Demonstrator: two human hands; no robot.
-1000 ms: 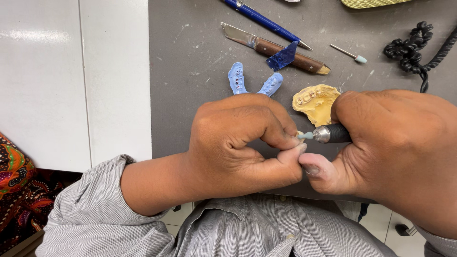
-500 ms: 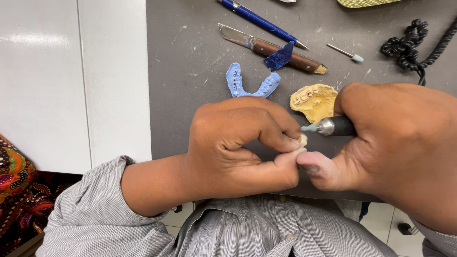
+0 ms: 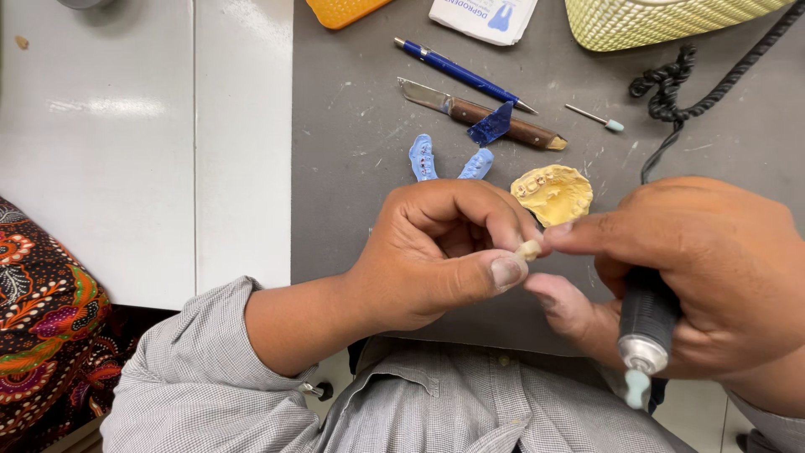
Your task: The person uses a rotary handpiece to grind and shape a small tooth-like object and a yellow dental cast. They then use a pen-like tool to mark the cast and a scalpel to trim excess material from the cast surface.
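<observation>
Left hand (image 3: 428,252) pinches a small, perhaps tooth-shaped piece (image 3: 528,249); right hand (image 3: 704,268) grips handpiece (image 3: 646,323).

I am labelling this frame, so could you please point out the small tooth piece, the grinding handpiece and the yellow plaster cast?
small tooth piece (image 3: 528,249), head view, its visible pale tip.
grinding handpiece (image 3: 646,323), head view, dark barrel.
yellow plaster cast (image 3: 558,195), head view, its middle.
</observation>
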